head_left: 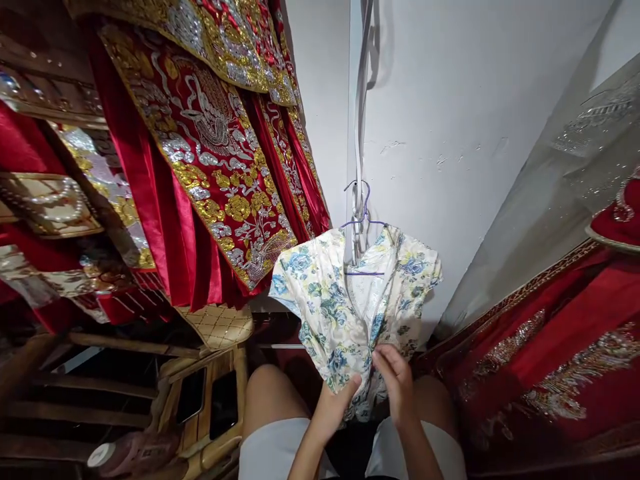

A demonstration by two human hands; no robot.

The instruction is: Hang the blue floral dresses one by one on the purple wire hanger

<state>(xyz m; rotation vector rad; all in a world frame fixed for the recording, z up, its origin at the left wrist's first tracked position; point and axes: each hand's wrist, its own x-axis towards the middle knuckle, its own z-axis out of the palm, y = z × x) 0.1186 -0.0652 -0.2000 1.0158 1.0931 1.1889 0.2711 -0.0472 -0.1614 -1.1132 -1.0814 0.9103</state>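
Note:
A white blouse with a blue and green flower print [345, 307] hangs on a purple wire hanger [364, 220] from a strap on the white wall. My left hand [336, 403] grips the lower left part of the blouse, thumb up against the cloth. My right hand [395, 380] pinches the front opening near the hem, fingers closed on the fabric. Both hands sit just above my bare knees.
Red garments with gold and silver embroidery [210, 147] hang at the left, and more red embroidered cloth [550, 360] lies at the right. A wooden chair [210, 400] stands at the lower left, with a pink bottle [130, 453] beside it.

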